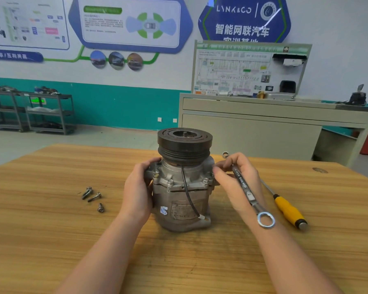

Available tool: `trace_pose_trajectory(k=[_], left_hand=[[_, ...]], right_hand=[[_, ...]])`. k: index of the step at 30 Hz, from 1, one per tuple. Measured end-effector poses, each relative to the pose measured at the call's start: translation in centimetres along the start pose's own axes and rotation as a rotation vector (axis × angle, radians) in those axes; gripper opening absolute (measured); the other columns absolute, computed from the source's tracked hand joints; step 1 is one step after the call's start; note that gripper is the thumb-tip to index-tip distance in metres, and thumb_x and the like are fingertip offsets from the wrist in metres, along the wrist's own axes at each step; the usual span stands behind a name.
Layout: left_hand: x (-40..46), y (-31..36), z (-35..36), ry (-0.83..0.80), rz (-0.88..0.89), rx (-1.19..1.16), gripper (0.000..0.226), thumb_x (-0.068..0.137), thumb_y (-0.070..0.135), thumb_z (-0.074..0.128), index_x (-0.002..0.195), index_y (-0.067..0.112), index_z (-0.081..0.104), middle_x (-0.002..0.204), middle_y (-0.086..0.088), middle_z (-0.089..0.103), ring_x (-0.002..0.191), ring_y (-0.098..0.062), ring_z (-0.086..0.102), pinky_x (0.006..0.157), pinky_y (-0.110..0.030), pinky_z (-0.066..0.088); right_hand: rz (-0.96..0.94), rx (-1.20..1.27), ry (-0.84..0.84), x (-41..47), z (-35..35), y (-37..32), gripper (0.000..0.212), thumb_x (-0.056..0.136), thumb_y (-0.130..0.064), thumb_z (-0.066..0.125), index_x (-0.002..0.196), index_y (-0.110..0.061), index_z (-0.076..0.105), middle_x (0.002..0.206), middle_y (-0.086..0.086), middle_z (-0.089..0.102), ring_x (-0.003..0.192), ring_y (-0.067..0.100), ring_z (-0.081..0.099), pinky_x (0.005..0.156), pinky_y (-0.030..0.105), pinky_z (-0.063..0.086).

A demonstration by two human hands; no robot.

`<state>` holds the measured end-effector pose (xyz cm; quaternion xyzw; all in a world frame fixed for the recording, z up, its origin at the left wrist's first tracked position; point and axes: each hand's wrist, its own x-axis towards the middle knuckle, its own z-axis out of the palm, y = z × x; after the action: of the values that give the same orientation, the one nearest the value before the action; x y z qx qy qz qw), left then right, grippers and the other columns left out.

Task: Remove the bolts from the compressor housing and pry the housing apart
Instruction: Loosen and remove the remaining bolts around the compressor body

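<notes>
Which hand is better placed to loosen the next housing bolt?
The right hand: it holds the wrench, fingertips at the compressor flange near a seated bolt. The left hand grips the housing's other side, steadying it.

Bright, even indoor light, coming from overhead. Soft shadows sitting under compressor [184, 181] and forearms at 6 o'clock. Glare streaking across blue wall sign [244, 18] at 1 o'clock. Wide-angle bending the edges; bg slightly soft.
</notes>
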<state>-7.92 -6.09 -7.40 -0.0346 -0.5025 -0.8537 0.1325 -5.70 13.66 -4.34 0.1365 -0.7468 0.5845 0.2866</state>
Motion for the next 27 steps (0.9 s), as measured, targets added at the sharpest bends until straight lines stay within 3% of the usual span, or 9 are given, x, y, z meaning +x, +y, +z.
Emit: trace_pose_trajectory(k=[2, 5, 9, 11, 13, 16, 20, 24, 27], left_hand=[[-0.04, 0.01, 0.02, -0.004, -0.003, 0.006, 0.034, 0.093, 0.033, 0.044, 0.092, 0.031, 0.079, 0.110, -0.007, 0.074, 0.112, -0.028, 0.066, 0.100, -0.051, 0.048], [-0.04, 0.02, 0.08, 0.000, 0.001, 0.007, 0.035, 0.093, 0.032, 0.044, 0.091, 0.031, 0.079, 0.109, -0.007, 0.075, 0.112, -0.029, 0.066, 0.101, -0.052, 0.048], [-0.09, 0.07, 0.13, -0.002, 0.012, 0.016, 0.035, 0.092, 0.033, 0.044, 0.090, 0.032, 0.079, 0.109, -0.007, 0.075, 0.113, -0.029, 0.065, 0.102, -0.053, 0.047], [-0.14, 0.04, 0.10, -0.008, 0.004, 0.022, 0.036, 0.093, 0.034, 0.043, 0.090, 0.033, 0.079, 0.109, -0.007, 0.074, 0.112, -0.028, 0.066, 0.102, -0.054, 0.047], [-0.15, 0.07, 0.07, -0.010, 0.001, 0.020, 0.037, 0.094, 0.033, 0.042, 0.090, 0.033, 0.079, 0.109, -0.006, 0.075, 0.111, -0.027, 0.066, 0.102, -0.053, 0.047], [-0.17, 0.09, 0.07, -0.017, -0.001, 0.014, 0.038, 0.096, 0.032, 0.042, 0.091, 0.032, 0.079, 0.109, -0.006, 0.075, 0.110, -0.026, 0.066, 0.099, -0.050, 0.049], [-0.04, 0.04, 0.10, 0.001, 0.006, 0.002, 0.035, 0.092, 0.032, 0.044, 0.090, 0.031, 0.079, 0.108, -0.007, 0.075, 0.111, -0.028, 0.066, 0.102, -0.052, 0.048], [0.09, 0.23, 0.17, 0.021, -0.005, -0.022, 0.035, 0.093, 0.028, 0.045, 0.088, 0.028, 0.080, 0.107, -0.008, 0.075, 0.108, -0.027, 0.067, 0.105, -0.053, 0.046], [-0.03, 0.22, 0.16, 0.024, -0.010, -0.023, 0.035, 0.093, 0.029, 0.045, 0.090, 0.028, 0.080, 0.110, -0.010, 0.074, 0.112, -0.029, 0.066, 0.107, -0.055, 0.044]], right_hand=[[0.018, -0.019, 0.017, 0.01, 0.06, -0.01, 0.034, 0.074, -0.017, 0.081, 0.072, -0.035, 0.052, 0.078, -0.002, 0.065, 0.065, 0.008, 0.059, 0.061, 0.026, 0.054], [0.018, -0.019, -0.004, 0.10, 0.00, 0.01, 0.032, 0.077, -0.006, 0.076, 0.077, -0.025, 0.051, 0.079, -0.010, 0.067, 0.072, 0.014, 0.063, 0.059, 0.019, 0.054], [-0.008, 0.000, -0.004, -0.02, -0.09, -0.09, 0.030, 0.080, -0.006, 0.072, 0.077, -0.026, 0.049, 0.082, -0.006, 0.067, 0.074, 0.011, 0.062, 0.068, 0.034, 0.058], [0.006, -0.037, 0.016, 0.01, 0.00, -0.08, 0.031, 0.075, -0.016, 0.079, 0.077, -0.026, 0.050, 0.079, -0.002, 0.065, 0.067, 0.004, 0.059, 0.062, 0.027, 0.056], [0.020, -0.041, 0.003, 0.07, 0.06, -0.05, 0.030, 0.076, -0.011, 0.078, 0.077, -0.024, 0.051, 0.077, -0.005, 0.066, 0.067, 0.006, 0.062, 0.060, 0.021, 0.054], [-0.007, 0.034, -0.018, 0.02, -0.11, 0.02, 0.029, 0.081, 0.000, 0.067, 0.077, -0.023, 0.050, 0.080, -0.011, 0.068, 0.074, 0.011, 0.064, 0.064, 0.024, 0.056], [0.006, -0.042, 0.026, 0.06, 0.05, -0.04, 0.031, 0.074, -0.018, 0.080, 0.077, -0.025, 0.051, 0.076, -0.004, 0.064, 0.066, 0.007, 0.060, 0.057, 0.020, 0.052], [-0.005, 0.034, -0.017, -0.03, -0.06, -0.11, 0.031, 0.079, 0.002, 0.068, 0.077, -0.022, 0.050, 0.078, -0.011, 0.067, 0.070, 0.001, 0.063, 0.061, 0.017, 0.053], [-0.029, 0.044, -0.006, -0.19, -0.19, -0.08, 0.028, 0.079, -0.008, 0.073, 0.079, -0.024, 0.050, 0.081, -0.006, 0.066, 0.073, 0.001, 0.061, 0.061, 0.020, 0.053]])
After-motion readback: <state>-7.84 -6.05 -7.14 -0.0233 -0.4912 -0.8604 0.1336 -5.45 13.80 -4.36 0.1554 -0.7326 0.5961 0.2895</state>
